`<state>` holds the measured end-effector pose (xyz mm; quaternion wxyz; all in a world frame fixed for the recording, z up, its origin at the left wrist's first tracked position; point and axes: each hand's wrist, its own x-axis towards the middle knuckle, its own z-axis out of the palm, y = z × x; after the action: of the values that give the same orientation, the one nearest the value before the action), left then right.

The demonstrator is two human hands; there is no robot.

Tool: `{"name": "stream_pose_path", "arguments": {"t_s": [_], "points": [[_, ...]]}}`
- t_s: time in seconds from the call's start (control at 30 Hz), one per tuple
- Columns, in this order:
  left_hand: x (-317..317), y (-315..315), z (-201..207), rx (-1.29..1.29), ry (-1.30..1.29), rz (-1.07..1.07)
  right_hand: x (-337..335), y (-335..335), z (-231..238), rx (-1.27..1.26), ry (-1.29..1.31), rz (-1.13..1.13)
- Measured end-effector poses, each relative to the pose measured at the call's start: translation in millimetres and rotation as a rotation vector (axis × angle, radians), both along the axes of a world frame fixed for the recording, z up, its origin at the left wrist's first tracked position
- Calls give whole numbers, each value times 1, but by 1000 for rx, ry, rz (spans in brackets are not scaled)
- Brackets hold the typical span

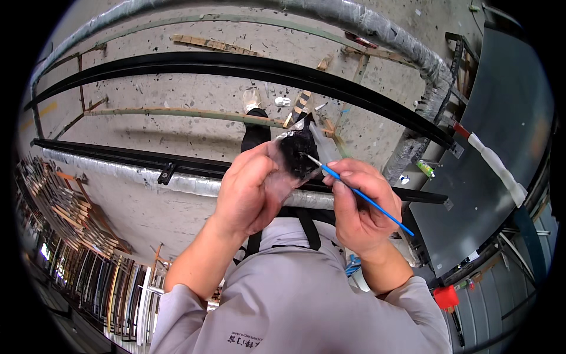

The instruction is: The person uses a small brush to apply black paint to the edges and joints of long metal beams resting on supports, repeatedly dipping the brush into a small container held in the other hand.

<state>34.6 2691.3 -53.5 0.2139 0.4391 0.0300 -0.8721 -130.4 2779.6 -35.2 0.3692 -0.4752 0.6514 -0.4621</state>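
In front of my chest, my left hand (250,183) is closed on a clear plastic bag (323,144) smeared inside with black paint (299,144). Between the thumb and fingers of my right hand (365,203) is a thin blue paintbrush (377,206). Its tip touches the black paint, or lies just over it. The bag hides part of a black metal bar (194,164) that runs crosswise behind my hands. A small black bracket (167,173) sits on that bar to the left.
A second long black bar (236,64) lies farther off on a rack wrapped in plastic film (377,32). Stacked profiles (82,218) fill the left side. At right stand a large dark panel (489,147) and a white-wrapped handle (498,165). Wood scraps (215,44) lie on the floor.
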Motion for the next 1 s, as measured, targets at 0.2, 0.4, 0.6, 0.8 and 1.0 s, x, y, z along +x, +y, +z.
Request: {"name": "stream_pose_path", "arguments": {"t_s": [0.2,0.4,0.6,0.8,1.0], "points": [[-2,-1,-3,17,-5,39,1,3,-3,57,-18,-148],[4,-2,-11,29,28,23,3,-3,-5,96,36,-92],[9,-6,-12,-23,-47,-40,6,-7,1,72,29,-87],[15,-7,-13,8,-55,-10,6,-12,-3,45,100,107],[21,-10,-16,71,27,80,7,-10,-8,29,90,84]]}}
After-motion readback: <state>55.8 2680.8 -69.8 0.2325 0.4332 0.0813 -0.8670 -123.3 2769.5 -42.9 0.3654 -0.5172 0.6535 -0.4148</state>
